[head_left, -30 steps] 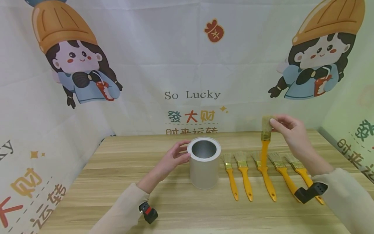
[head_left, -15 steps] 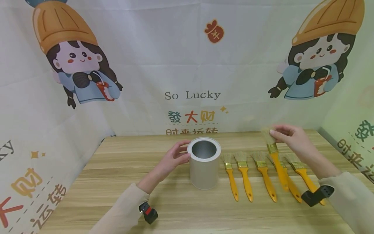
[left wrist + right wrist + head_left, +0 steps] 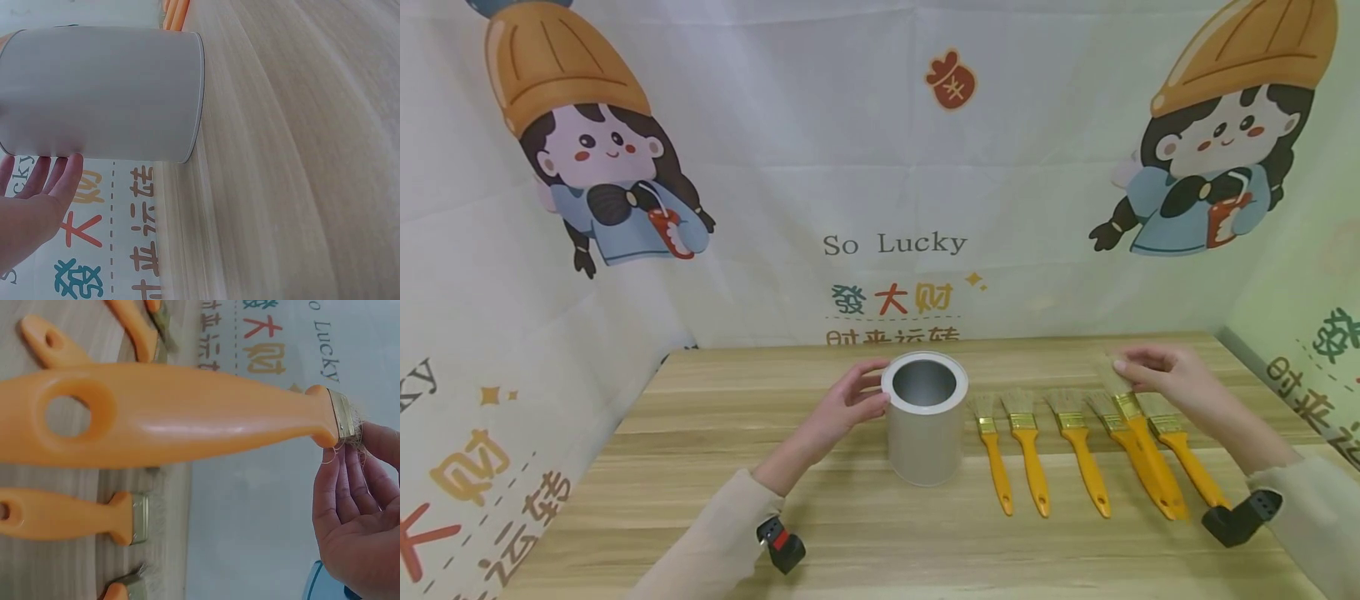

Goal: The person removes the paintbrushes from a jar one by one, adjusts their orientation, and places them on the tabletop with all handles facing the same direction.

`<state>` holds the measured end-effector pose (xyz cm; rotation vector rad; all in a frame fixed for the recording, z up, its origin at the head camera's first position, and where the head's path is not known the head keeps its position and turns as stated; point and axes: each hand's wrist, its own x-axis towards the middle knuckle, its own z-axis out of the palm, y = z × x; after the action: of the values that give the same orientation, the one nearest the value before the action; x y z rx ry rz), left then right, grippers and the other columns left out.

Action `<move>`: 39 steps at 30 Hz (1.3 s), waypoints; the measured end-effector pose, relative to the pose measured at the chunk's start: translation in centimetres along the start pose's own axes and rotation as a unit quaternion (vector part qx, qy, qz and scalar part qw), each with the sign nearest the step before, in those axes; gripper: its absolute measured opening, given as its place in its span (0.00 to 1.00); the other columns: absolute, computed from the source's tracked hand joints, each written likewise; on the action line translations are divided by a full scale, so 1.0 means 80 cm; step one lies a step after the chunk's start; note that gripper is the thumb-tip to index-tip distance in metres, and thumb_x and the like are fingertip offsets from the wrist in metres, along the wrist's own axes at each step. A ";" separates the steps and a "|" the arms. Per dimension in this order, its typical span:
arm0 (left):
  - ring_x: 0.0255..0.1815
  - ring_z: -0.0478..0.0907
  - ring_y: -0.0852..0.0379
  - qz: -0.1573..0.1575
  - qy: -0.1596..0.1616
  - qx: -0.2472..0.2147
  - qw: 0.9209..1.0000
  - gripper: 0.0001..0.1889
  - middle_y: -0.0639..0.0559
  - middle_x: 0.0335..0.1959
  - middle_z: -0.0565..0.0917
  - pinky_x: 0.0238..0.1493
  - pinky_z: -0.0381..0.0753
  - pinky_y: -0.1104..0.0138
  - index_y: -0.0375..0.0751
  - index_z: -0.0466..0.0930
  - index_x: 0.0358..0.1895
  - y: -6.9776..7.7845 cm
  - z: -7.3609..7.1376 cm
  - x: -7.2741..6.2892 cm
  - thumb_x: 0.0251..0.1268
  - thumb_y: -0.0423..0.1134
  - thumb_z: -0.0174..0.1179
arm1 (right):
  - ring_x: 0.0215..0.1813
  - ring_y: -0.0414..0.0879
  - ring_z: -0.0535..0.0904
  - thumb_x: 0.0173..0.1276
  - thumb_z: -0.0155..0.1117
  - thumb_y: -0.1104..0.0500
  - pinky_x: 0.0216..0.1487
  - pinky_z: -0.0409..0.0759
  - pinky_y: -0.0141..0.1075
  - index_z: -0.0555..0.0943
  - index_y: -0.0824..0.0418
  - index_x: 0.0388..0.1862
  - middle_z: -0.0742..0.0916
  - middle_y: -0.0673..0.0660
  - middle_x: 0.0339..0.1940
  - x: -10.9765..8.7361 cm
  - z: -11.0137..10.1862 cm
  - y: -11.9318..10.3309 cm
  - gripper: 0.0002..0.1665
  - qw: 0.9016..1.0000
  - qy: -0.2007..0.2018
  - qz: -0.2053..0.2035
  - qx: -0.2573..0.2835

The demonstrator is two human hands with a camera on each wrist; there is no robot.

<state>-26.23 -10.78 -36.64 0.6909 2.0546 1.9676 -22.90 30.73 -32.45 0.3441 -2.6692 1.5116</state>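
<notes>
In the head view my right hand (image 3: 1180, 387) pinches a paintbrush (image 3: 1138, 429) by its pale bristles, with the orange handle slanting down toward me. That brush hangs in front of a lying paintbrush (image 3: 1115, 422) and partly covers it. Close up in the right wrist view, the held brush's handle (image 3: 187, 415) fills much of the width, with my fingers at its bristle end. My left hand (image 3: 842, 404) touches the left side of a grey-white can (image 3: 925, 450) near the rim. The can stands upright, its mouth facing up; its wall (image 3: 106, 94) meets my fingertips in the left wrist view.
Several orange-handled brushes lie in a row right of the can, among them a narrow brush (image 3: 995, 475) nearest to it and another brush (image 3: 1198, 475) at the far right. The wooden table (image 3: 737, 400) ends against a printed cloth backdrop (image 3: 752, 208).
My right hand has moved down and to the right with the paintbrush, whose handle has swung to slant right and now covers the fourth lying brush. My left hand and the can have not moved.
</notes>
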 end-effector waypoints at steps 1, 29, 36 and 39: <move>0.57 0.64 0.44 0.001 0.000 -0.001 1.000 0.27 0.37 0.59 0.63 0.51 0.69 0.54 0.40 0.59 0.62 0.000 0.000 0.000 0.60 0.35 0.55 | 0.36 0.39 0.75 0.66 0.52 0.53 0.39 0.76 0.31 0.68 0.75 0.53 0.79 0.43 0.37 -0.001 -0.002 0.003 0.27 1.000 -0.004 0.001 0.001; 0.58 0.64 0.45 -0.003 -0.006 0.006 1.000 0.26 0.38 0.59 0.63 0.51 0.70 0.57 0.41 0.58 0.62 0.000 -0.001 0.000 0.61 0.35 0.54 | 0.37 0.25 0.69 0.70 0.44 0.51 0.40 0.76 0.35 0.62 0.78 0.57 0.73 0.66 0.49 -0.013 -0.067 0.078 0.31 0.994 -0.018 0.054 -0.098; 0.58 0.64 0.45 -0.001 -0.003 0.004 1.000 0.26 0.38 0.59 0.64 0.51 0.70 0.55 0.41 0.59 0.62 -0.001 -0.001 0.000 0.61 0.35 0.55 | 0.35 0.25 0.68 0.70 0.43 0.52 0.43 0.73 0.48 0.62 0.79 0.56 0.73 0.70 0.49 -0.010 -0.073 0.091 0.31 0.991 -0.007 0.077 -0.111; 0.58 0.64 0.45 -0.001 -0.003 0.002 1.000 0.27 0.38 0.59 0.64 0.51 0.70 0.56 0.41 0.59 0.62 -0.001 -0.001 0.000 0.60 0.36 0.56 | 0.36 0.31 0.70 0.70 0.43 0.51 0.42 0.74 0.47 0.63 0.79 0.55 0.75 0.68 0.46 -0.007 -0.075 0.103 0.31 0.990 -0.001 0.082 -0.110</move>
<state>-26.28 -10.86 -36.69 0.6963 2.0551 1.9584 -24.51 40.05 -36.33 0.1144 -2.8910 1.2311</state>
